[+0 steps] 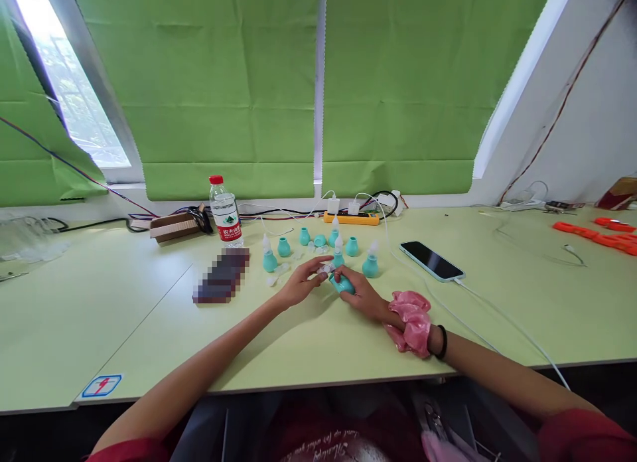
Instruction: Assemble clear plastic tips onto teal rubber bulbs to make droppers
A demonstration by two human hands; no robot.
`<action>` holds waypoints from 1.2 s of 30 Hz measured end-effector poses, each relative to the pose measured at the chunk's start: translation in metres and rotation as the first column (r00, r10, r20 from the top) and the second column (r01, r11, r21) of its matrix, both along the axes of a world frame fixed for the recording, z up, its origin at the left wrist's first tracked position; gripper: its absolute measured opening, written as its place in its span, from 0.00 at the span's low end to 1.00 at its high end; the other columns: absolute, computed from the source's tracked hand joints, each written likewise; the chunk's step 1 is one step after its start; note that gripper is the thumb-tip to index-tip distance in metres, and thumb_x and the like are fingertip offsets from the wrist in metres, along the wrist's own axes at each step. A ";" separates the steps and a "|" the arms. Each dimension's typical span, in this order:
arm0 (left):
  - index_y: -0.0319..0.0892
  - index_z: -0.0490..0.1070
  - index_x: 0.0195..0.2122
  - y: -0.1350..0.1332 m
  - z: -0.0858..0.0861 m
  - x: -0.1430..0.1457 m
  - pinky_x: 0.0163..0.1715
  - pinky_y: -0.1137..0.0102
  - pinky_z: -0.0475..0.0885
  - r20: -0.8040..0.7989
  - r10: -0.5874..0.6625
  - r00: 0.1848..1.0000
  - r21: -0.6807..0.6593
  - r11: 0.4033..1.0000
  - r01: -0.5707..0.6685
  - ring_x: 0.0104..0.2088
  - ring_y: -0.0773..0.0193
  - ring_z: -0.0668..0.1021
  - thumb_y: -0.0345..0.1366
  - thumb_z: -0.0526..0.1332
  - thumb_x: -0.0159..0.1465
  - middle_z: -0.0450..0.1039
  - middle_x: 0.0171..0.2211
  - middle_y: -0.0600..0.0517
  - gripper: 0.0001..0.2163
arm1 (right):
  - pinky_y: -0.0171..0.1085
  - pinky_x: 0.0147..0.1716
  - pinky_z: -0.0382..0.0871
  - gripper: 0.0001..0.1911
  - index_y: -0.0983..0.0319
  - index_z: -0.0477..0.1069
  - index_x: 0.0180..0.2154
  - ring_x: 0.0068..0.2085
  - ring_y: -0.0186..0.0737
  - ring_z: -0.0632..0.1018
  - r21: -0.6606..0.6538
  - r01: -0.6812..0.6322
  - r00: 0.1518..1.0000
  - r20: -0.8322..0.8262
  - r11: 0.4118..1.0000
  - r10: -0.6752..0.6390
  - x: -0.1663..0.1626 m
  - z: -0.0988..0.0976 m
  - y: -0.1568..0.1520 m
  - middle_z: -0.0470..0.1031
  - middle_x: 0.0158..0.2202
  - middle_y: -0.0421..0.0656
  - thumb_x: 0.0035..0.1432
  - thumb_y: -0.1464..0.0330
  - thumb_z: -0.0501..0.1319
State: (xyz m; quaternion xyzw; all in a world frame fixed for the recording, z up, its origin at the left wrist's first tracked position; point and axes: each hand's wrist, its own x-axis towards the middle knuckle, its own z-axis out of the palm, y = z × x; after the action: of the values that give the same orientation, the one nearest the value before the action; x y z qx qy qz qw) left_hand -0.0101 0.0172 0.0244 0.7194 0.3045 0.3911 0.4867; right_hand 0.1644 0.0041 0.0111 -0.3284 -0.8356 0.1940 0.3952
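Note:
Near the middle of the table, my right hand [364, 295] is wrapped round a teal rubber squeeze bulb [342, 284], which lies tilted in the fingers. Just to its left, my left hand [302, 281] pinches a small clear plastic piece [326, 268] close to the bulb's end; whether the two touch, I cannot tell. Beyond the hands stand several more teal bulbs. Some carry a clear pointed nozzle, like the bulb with nozzle [269, 259] on the left and the one [371, 264] on the right. Others are bare, such as the open-necked bulb [284, 247]. Loose clear plastic parts [283, 268] lie among them.
A water bottle [226, 213] stands back left, with a blurred dark object [221, 276] before it. A small cardboard box [174, 227] and a yellow power strip [351, 218] sit along the wall. On the right, a phone [432, 260] trails a white cable [512, 326].

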 end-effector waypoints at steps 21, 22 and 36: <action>0.37 0.65 0.28 -0.001 -0.005 0.006 0.34 0.66 0.68 0.231 0.119 0.966 -0.244 0.968 -0.061 0.32 0.66 0.71 0.41 0.58 0.52 0.68 0.28 0.50 0.11 | 0.32 0.30 0.61 0.15 0.60 0.54 0.34 0.29 0.33 0.68 -0.053 0.153 0.976 -0.150 0.987 -0.159 -0.009 -0.004 -0.007 0.63 0.28 0.38 0.43 0.69 0.56; 0.36 0.67 0.27 -0.001 -0.005 0.006 0.35 0.67 0.68 0.244 0.114 0.963 -0.260 0.964 -0.049 0.32 0.67 0.71 0.41 0.58 0.52 0.68 0.29 0.50 0.11 | 0.32 0.30 0.61 0.14 0.60 0.54 0.34 0.29 0.33 0.69 -0.045 0.165 0.974 -0.152 0.985 -0.170 -0.009 -0.004 -0.007 0.63 0.28 0.38 0.43 0.69 0.56; 0.33 0.71 0.24 0.002 -0.002 -0.004 0.27 0.70 0.66 0.034 -0.014 0.999 -0.226 0.974 0.021 0.22 0.70 0.69 0.41 0.60 0.49 0.68 0.23 0.49 0.13 | 0.34 0.28 0.59 0.10 0.61 0.60 0.33 0.28 0.38 0.70 0.243 0.209 0.962 0.120 0.947 -0.244 0.002 -0.009 0.001 0.68 0.27 0.42 0.44 0.71 0.54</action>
State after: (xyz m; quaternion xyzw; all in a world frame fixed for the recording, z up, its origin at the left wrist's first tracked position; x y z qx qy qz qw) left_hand -0.0142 0.0189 0.0227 0.6556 0.3327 0.3610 0.5737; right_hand 0.1664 0.0056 0.0017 -0.3884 -0.8361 0.0247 0.3866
